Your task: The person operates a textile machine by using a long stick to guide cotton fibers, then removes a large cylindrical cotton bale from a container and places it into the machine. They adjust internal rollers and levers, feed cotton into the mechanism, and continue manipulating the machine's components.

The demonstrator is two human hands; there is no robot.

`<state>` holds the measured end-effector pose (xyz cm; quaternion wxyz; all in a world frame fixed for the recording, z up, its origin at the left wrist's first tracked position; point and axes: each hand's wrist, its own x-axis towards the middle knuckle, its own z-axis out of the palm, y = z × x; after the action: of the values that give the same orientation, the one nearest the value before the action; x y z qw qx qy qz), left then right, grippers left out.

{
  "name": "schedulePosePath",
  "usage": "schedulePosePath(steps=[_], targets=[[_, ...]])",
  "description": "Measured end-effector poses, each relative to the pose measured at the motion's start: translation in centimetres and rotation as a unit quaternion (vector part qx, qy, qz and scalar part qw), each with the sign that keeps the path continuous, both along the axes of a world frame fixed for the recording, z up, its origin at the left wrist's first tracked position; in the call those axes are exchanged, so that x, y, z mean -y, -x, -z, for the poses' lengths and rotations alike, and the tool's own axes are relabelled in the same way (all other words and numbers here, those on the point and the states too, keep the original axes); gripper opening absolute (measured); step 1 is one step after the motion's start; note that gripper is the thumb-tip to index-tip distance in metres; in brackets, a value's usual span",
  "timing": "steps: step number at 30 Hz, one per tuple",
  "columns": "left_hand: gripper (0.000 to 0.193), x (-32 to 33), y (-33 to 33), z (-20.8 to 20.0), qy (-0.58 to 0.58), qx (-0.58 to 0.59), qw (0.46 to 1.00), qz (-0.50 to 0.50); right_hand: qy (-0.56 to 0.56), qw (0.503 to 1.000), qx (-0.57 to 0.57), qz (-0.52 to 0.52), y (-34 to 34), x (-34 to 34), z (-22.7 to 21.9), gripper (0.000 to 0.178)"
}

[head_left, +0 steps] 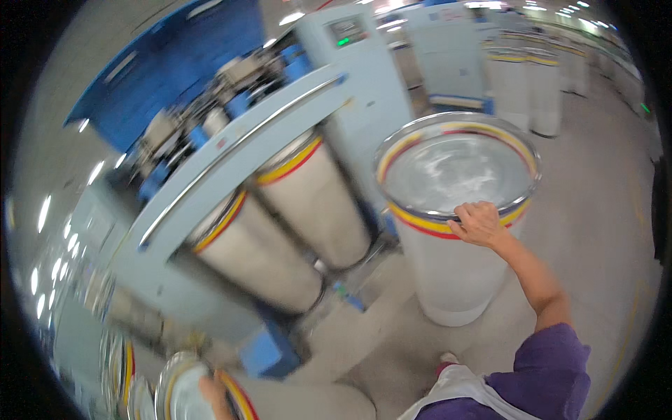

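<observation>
Right hand (479, 222) grips the centre-right can (453, 273); left hand (215, 393), lower left, hold unclear; shifting seems the step, needing steady steering next.

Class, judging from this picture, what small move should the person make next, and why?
Probably draw the tall white can gently closer with the right hand: that hand is curled over the can's near edge and its arm reaches well forward, while the left hand is at another can.
</observation>
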<state>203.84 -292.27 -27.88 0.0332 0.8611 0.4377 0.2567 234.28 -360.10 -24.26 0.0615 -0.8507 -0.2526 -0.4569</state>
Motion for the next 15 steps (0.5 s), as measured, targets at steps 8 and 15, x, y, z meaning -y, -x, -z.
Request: schedulePosePath(steps=[8,15], targets=[[0.044,-8.5,-10.5,1.7,-0.154,0.001,0.988,0.027,-0.032,0.946,-0.206,0.249,-5.9,11.3,1.4,0.042],[0.04,-8.7,-25.1,5.9,-0.229,-0.011,0.938,0.26,-0.064,0.943,-0.282,0.168,-17.1,-3.3,3.0,0.046]])
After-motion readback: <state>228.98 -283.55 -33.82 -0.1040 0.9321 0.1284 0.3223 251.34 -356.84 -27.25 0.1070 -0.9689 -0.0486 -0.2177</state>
